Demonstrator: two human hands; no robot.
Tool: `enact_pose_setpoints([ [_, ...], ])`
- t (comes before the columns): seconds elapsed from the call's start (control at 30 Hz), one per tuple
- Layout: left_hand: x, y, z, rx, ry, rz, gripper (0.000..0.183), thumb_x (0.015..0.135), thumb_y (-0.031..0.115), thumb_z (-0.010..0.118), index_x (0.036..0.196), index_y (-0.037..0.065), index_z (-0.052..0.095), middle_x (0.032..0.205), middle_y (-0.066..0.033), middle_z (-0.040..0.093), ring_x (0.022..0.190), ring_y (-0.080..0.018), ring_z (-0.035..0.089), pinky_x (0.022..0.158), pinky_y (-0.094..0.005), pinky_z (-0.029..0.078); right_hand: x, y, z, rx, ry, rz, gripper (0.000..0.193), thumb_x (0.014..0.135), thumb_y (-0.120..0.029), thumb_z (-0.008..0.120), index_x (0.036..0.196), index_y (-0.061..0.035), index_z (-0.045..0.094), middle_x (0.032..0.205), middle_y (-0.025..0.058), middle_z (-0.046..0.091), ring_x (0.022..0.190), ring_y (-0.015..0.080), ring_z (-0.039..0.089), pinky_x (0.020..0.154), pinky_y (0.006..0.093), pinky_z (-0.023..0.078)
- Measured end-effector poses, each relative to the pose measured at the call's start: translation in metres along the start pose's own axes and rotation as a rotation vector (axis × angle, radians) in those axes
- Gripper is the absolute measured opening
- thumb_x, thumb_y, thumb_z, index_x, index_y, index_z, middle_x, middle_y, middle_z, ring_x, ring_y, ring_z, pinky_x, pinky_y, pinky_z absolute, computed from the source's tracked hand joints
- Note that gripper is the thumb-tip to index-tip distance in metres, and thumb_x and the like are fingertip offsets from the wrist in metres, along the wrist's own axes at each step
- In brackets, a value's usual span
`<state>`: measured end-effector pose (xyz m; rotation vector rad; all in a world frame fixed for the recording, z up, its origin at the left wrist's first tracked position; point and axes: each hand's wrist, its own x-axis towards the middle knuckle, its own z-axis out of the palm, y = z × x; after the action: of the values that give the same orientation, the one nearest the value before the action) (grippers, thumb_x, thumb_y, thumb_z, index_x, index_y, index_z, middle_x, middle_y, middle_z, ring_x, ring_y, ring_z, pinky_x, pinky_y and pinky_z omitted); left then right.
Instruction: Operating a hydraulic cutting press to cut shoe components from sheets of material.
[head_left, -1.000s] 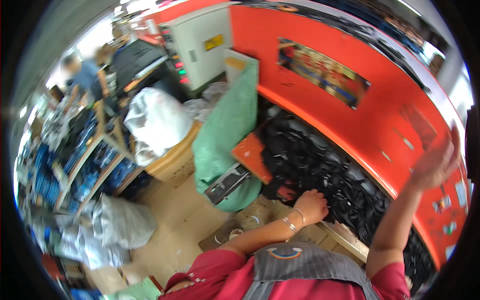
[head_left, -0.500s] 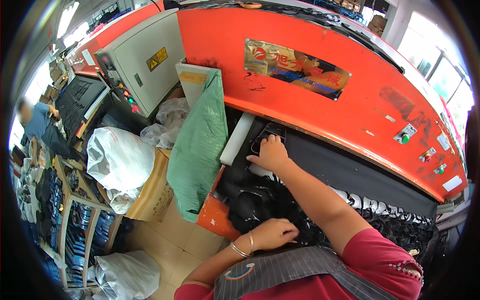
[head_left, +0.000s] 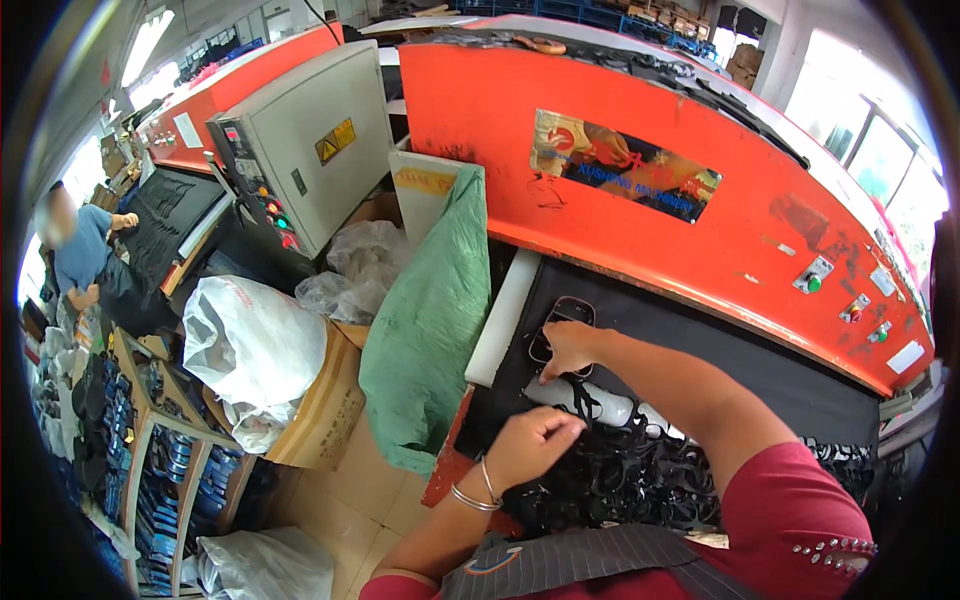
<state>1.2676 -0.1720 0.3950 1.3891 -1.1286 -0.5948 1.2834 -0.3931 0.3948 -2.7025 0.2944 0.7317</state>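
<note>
My right hand (head_left: 569, 349) bends over a cutting die (head_left: 577, 303), a thin-walled frame with rounded corners. Its fingers and thumb close on the near side of the frame, partly covering it. The die is on a black sheet (head_left: 690, 345) under the red press. Nearer to me, my left hand (head_left: 530, 446), with bracelets at the wrist, is curled closed over the edge of the black scraps (head_left: 640, 475); what its fingers pinch, if anything, is hidden. White rounded pieces (head_left: 608, 405) lie among the scraps, just beyond my left hand.
The orange-red press (head_left: 470, 130) spans the far side, with buttons (head_left: 814, 283) at right. A white bar (head_left: 503, 325) edges the bed. Left of it are a green sack (head_left: 425, 340), a carton (head_left: 325, 410) and a shelf rack (head_left: 150, 430). Another person (head_left: 85, 250) stands far left.
The view has shifted, so the press sits farther right. My left hand has risen toward my right hand. Black scraps at the bed's left end have moved nearer me, exposing more of the white pieces.
</note>
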Motion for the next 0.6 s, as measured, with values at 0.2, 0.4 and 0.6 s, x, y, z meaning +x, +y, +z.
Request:
enact_pose_setpoints([
  [0.2, 0.079, -0.047, -0.034, 0.455, 0.136, 0.22, 0.03, 0.074, 0.001, 0.063, 0.104, 0.001, 0.057, 0.116, -0.0201, 0.056, 0.111, -0.0372, 0.053, 0.097, -0.0404, 0.043, 0.029, 0.021, -0.011, 0.009, 0.01, -0.235, 0.045, 0.061, -0.035, 0.08, 0.088, 0.0, 0.071, 0.089, 0.0197, 0.069, 0.083, 0.0344, 0.068, 0.072, 0.0428, 0.052],
  [0.4, 0.111, -0.101, -0.045, 0.63, -0.14, 0.003, 0.015, 0.075, 0.002, 0.066, 0.09, 0.003, 0.065, 0.133, -0.0263, 0.049, 0.118, -0.0404, 0.051, 0.1, -0.0414, 0.043, 0.025, 0.009, -0.013, 0.069, -0.03, -0.006, 0.06, 0.06, -0.034, 0.085, 0.103, 0.0017, 0.063, 0.103, 0.019, 0.066, 0.099, 0.0337, 0.063, 0.083, 0.0403, 0.05],
  [0.6, 0.112, -0.101, -0.045, 0.79, -0.075, 0.099, 0.012, 0.075, 0.014, 0.07, 0.081, 0.006, 0.064, 0.129, -0.023, 0.054, 0.1, -0.0367, 0.062, 0.084, -0.0423, 0.05, 0.012, 0.011, -0.016, -0.093, -0.04, 0.07, 0.084, 0.059, -0.042, 0.086, 0.117, 0.0077, 0.051, 0.11, 0.0215, 0.063, 0.103, 0.035, 0.062, 0.088, 0.0408, 0.049],
])
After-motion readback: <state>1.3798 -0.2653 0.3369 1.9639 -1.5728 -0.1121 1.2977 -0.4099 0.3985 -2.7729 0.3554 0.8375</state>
